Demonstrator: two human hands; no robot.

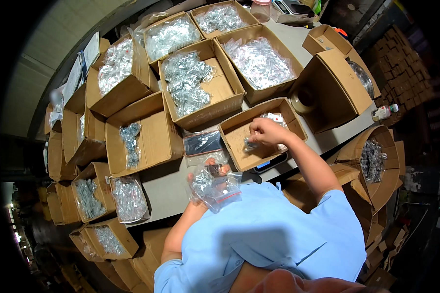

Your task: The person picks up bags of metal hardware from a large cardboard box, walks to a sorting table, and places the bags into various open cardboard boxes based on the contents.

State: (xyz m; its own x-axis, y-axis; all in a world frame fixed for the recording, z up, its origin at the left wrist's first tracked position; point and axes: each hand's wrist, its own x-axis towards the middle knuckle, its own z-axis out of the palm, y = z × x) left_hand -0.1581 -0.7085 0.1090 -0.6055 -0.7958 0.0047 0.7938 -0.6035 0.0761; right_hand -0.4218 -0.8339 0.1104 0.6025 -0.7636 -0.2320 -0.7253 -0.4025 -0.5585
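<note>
My left hand (pixel 223 169) is closed on a clear zip bag (pixel 205 184) with a red strip near its mouth and small metal parts inside. The bag hides much of the palm. My right hand (pixel 267 132) is lowered into an open cardboard box (pixel 239 158), its fingers pinched together on a small clear bag of metal pieces (pixel 250 144). Little white packets (pixel 277 118) lie in the same box, beyond my right hand. Between the boxes, close to my left hand, lies a dark phone (pixel 203 142) on clear plastic.
Open cartons of bagged hardware surround the table: a large box (pixel 230 108) ahead, a box of white packets (pixel 283 84) behind it, and a shallow box (pixel 168 155) at left. A scale (pixel 271 163) sits under the near box's edge. A tall carton (pixel 327 97) stands at right.
</note>
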